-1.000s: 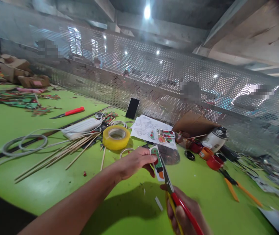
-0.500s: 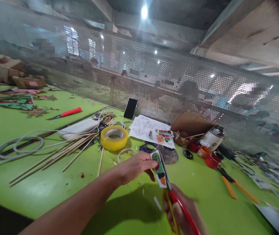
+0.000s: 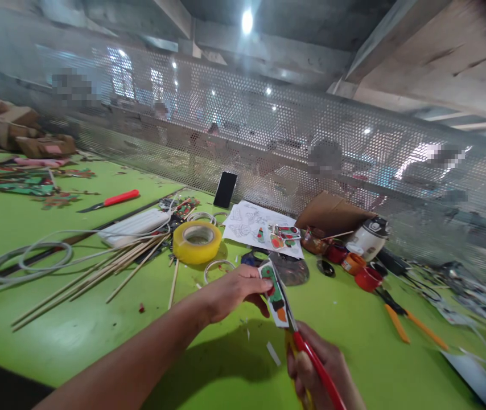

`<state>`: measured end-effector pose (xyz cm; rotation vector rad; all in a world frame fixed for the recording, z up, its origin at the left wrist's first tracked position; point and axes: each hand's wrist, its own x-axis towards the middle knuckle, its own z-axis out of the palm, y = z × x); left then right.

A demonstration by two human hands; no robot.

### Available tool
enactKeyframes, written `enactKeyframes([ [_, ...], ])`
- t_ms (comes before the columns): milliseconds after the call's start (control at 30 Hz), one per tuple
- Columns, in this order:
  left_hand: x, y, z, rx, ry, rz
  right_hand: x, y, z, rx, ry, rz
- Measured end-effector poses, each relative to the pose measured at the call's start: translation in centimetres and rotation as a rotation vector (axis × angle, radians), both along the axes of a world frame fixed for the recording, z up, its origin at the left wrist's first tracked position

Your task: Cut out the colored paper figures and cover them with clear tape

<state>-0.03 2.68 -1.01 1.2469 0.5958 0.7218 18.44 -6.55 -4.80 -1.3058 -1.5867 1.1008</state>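
The green table [image 3: 55, 341] spreads under everything, with a perforated metal screen [image 3: 268, 148] standing behind the yellow tape roll [image 3: 197, 241]. A bundle of bamboo sticks [image 3: 98, 273] fans out to the left of the tape roll, and a printed sheet [image 3: 247, 222] lies just to its right. In front of the tape roll and to its right, the left hand [image 3: 234, 287] pinches the upper left edge of a small paper cutout [image 3: 275, 293], printed in green, red and orange, between thumb and fingertips and holds it in the air above the table. Nearer than the tape roll again, at the bottom of the view, the right hand [image 3: 324, 370] is wrapped closed around the red and yellow handles of the scissors [image 3: 307, 353]. Their blades run up along the cutout's right edge; how far apart the blades stand cannot be told. The cutout looks very light, thin and floppy, easy to crease or tear. It is best gripped close to the blades on an already trimmed margin, with fingers clear of the edge.
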Motion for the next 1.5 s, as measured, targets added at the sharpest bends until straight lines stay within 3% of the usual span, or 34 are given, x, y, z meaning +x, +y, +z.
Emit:
enactKeyframes([
  [133, 0.0, -0.1, -0.4, 0.061, 0.073, -0.051, 0.1, 0.3, 0.1, 0.042, 0.022, 0.043],
  [300, 0.1, -0.1, -0.4, 0.070, 0.087, -0.053, 0.2, 0.1, 0.3, -0.031, 0.039, 0.032],
  [467, 0.2, 0.2, -0.7, -0.019, 0.009, -0.107, 0.4, 0.1, 0.4, -0.126, 0.038, 0.005],
  [600, 0.1, 0.7, -1.4, -0.145, 0.034, -0.059, 0.7, 0.5, 0.4, -0.247, 0.023, 0.006],
  [867, 0.1, 0.8, -1.5, -0.274, -0.011, -0.061, 1.0, 0.6, 0.5, -0.155, 0.003, 0.087],
  [1167, -0.8, 0.8, -1.1, -0.208, 0.030, -0.054, 2.5, 1.3, 1.1, -0.128, -0.110, 0.163],
  [1500, -1.2, 1.1, -1.6, -0.149, 0.036, 0.006, 4.1, 1.4, 1.9, 0.008, -0.275, 0.352],
])
